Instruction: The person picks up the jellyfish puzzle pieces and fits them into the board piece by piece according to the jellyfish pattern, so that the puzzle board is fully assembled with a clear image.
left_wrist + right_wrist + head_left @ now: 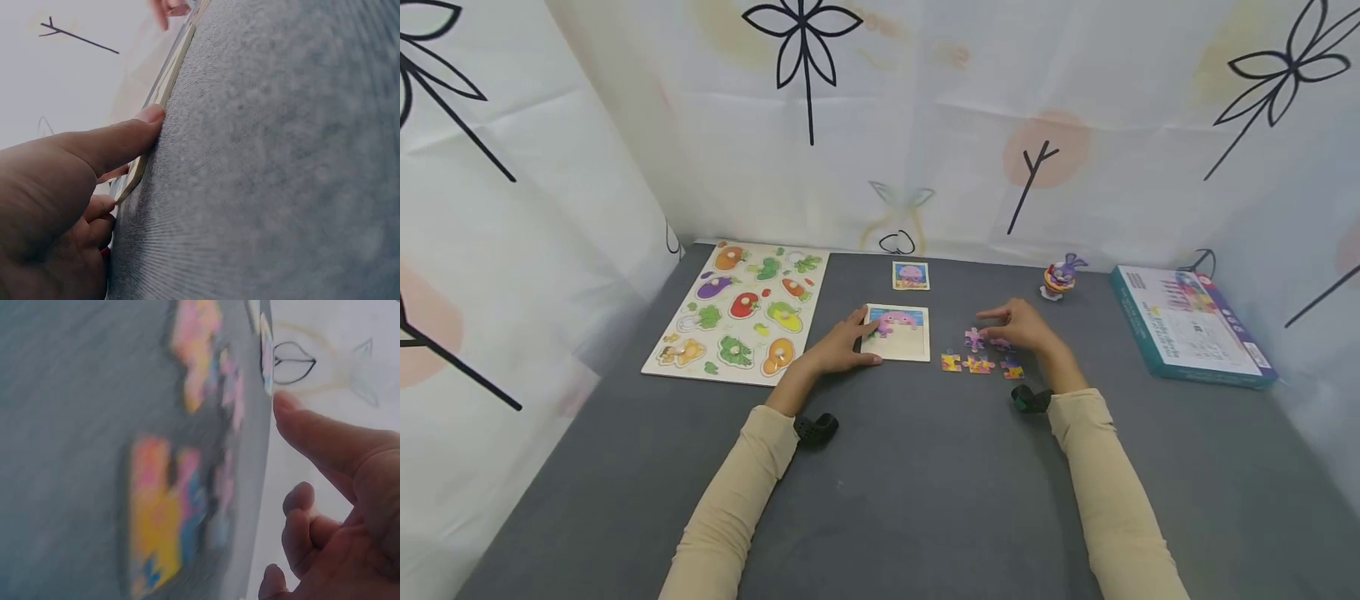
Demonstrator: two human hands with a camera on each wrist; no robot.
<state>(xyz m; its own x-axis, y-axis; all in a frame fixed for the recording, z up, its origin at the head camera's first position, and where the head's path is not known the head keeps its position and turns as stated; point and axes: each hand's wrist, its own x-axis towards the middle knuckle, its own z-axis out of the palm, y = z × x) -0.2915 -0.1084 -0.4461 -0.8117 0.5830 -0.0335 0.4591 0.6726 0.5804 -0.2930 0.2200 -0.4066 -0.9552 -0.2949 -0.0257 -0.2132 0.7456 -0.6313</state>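
Note:
A small puzzle tray [913, 343] lies mid-table, its upper part filled with a blue and pink picture and its lower part bare wood. My left hand [842, 346] grips the tray by its left side; the left wrist view shows the thumb [134, 131] against the near edge [169, 81]. Right of the tray lie several loose jigsaw pieces, including a pink piece [974, 338] and a yellow piece [951, 363]. Over them hovers my right hand [1021, 325], thumb and forefinger apart. In the right wrist view, nothing shows in the right hand [350, 494].
Behind the tray lies a small picture card [911, 276]. A vegetable puzzle board [752, 312] occupies the left, near my left hand. To the right stand a purple-eared figurine [1062, 277] and a teal-sided box [1191, 325]. White printed curtains [925, 150] enclose the grey table [917, 492].

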